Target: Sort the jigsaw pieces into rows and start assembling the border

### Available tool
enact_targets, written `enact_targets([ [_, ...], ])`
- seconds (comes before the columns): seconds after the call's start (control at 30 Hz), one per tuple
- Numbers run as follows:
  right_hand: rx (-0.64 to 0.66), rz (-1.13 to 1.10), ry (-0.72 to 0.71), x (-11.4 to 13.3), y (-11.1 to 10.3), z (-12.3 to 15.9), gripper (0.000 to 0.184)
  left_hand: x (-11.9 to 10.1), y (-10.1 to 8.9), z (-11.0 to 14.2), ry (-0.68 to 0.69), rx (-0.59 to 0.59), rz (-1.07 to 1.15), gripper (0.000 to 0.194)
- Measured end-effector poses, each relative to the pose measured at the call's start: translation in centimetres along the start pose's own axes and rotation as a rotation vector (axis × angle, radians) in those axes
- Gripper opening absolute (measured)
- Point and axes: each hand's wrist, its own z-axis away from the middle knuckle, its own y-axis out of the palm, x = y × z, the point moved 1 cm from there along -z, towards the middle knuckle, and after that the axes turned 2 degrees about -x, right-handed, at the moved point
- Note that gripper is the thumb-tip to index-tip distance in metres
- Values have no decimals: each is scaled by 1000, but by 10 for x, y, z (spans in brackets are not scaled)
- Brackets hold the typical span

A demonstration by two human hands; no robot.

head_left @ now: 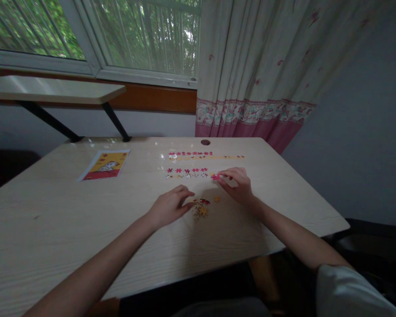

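My right hand (236, 182) pinches a pink puzzle piece (215, 176) between thumb and fingertips, at the right end of a row of white patterned pieces (188, 175). Curved over the table, my left hand (171, 204) has its thumb and index finger apart. Its fingertips reach the edge of a small pile of puzzle pieces (196, 210), mostly bare-backed, with a few red and yellow ones. A single yellow piece (217, 199) lies between the pile and my right hand. Above the white row runs a short row of pink pieces (187, 170).
Farther back are another pink row (190, 153) and a long yellow row (207, 157). A picture sheet (104, 165) with a white animal lies at the left. A raised shelf (56, 90), a cable hole (205, 142) and a curtain (251, 88) are at the table's back.
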Motion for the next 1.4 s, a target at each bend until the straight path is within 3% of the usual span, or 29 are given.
enact_targets([
  [0.2, 26, 42, 67, -18, 0, -14, 19, -2, 1, 1, 3, 26, -56, 29],
  [0.53, 341, 186, 396, -116, 32, -65, 27, -3, 2, 2, 9, 13, -4, 23],
  [0.8, 448, 244, 477, -135, 60, -77, 27, -3, 3, 0, -17, 29, 75, 18],
  [1.13, 399, 292, 467, -123, 55, -82, 27, -6, -1, -1, 34, -11, 144, 13],
  [1.27, 355, 193, 283, -89, 40, -68, 18, -8, -1, -1, 30, -52, 219, 10],
  [1.4, 450, -54, 12, -33, 23, -38, 15, -5, 1, -1, -52, -169, 329, 10],
])
